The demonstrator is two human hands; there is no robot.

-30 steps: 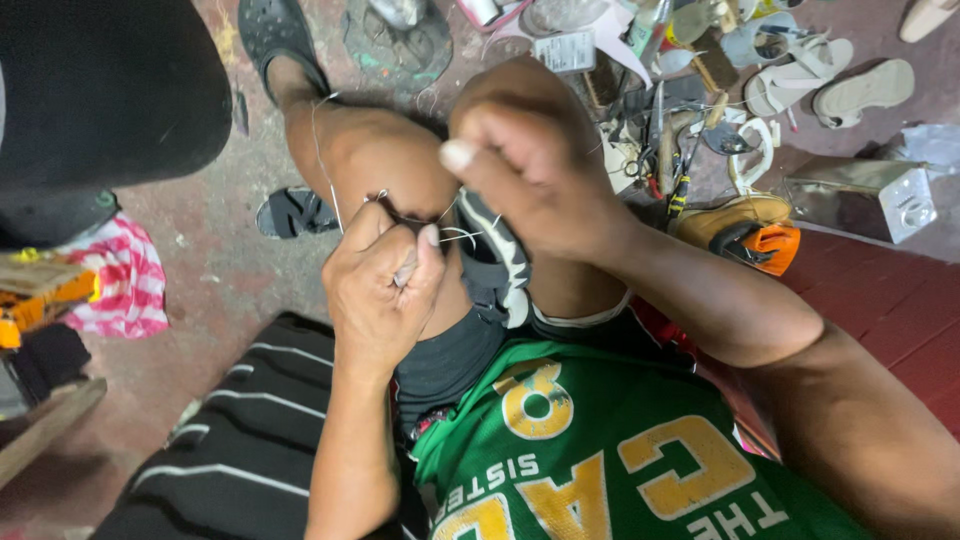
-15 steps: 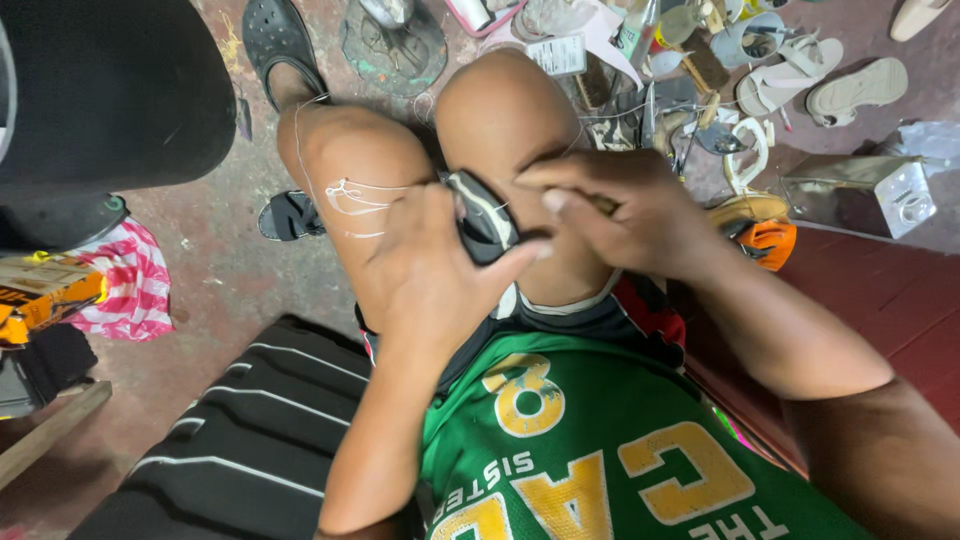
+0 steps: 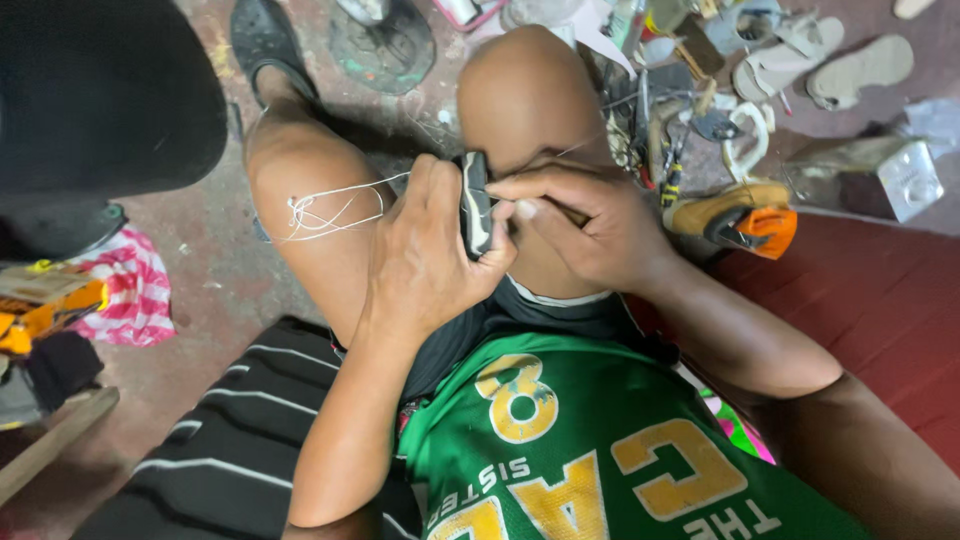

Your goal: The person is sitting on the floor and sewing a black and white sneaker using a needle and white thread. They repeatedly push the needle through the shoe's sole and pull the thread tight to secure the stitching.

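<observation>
Both hands dropped from raised stitching pull back onto my lap. Left hand (image 3: 425, 255) grips black shoe (image 3: 475, 205) edge-up between knees; right hand (image 3: 575, 215) pinches its side. White thread (image 3: 330, 210) lies loose across left thigh.

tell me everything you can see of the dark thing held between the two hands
The dark shoe piece looks like a black sole or shoe edge with a pale strip along it, seen edge-on and standing roughly upright between the knees. The left hand wraps it from the left; the right hand pinches its right side with the fingertips. White thread trails from it across the left thigh. Its material looks rubbery; its other parts are hidden.
</observation>
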